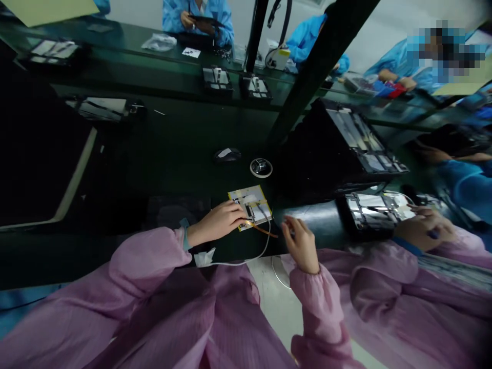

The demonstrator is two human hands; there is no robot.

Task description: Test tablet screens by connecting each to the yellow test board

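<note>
A flat battery pack [263, 193] with yellow edges lies on the dark green bench in front of me. My left hand [221, 221] reaches over its left side, fingers together and closed at the near end of an orange ribbon strip [265, 231]. That strip sticks out to the right, past the pack's near edge. A white cable [268, 245] curves from the pack back toward the bench's front edge. Just right of the strip, my right hand [301, 243] is raised with curled, pinched fingers. Blur hides what, if anything, it holds.
A round dish [261, 167] with small metal parts and a dark mouse [227, 155] lie behind the pack. Stacked black trays [326, 148] rise at right. A co-worker's hand [426, 228] works by another tray [369, 212]. A dark panel [34, 138] stands left.
</note>
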